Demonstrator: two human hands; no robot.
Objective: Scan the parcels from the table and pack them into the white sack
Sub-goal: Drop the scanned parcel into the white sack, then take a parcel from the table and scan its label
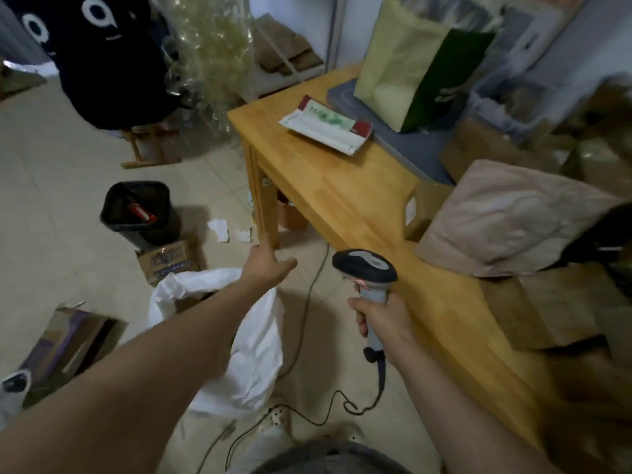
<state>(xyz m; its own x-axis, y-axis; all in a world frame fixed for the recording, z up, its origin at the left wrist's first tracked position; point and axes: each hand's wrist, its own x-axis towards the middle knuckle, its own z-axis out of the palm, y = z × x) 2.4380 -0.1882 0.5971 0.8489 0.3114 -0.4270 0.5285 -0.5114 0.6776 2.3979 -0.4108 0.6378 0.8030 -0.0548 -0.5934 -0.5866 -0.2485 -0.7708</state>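
**Counter parcels: handling notes and grip points**

Tiled floor [68, 186] lies to our left and the wooden counter [342, 186] runs along our right. The sack [253, 350] sits on the floor beside the counter, its mouth open under our left forearm.

1. Hands. Our left hand [265, 265] reaches out over the floor past the sack, fingers loosely extended, holding nothing. Our right hand [379, 319] is wrapped round the handle of the scanner [367, 268], whose head points toward the counter.

2. Parcels. All lie on the counter:
   - the mailer [325, 126], flat, near the far end;
   - the soft bag [506, 217], pinkish and wrinkled, at the right;
   - the boxes [533, 313], brown and blurred, just beside and below the soft bag.

3. Handling, as we judge it.
   - The mailer looks thin, light and bendable. We should pinch it along one long edge and support it so that it does not fold.
   - The soft bag looks pillow-like and yielding, with a film that may slip. We should gather a fold of film or scoop it from beneath.
   - The boxes look stiff and probably heavier. We should grip one across opposite faces.

No label can be made out on any parcel.
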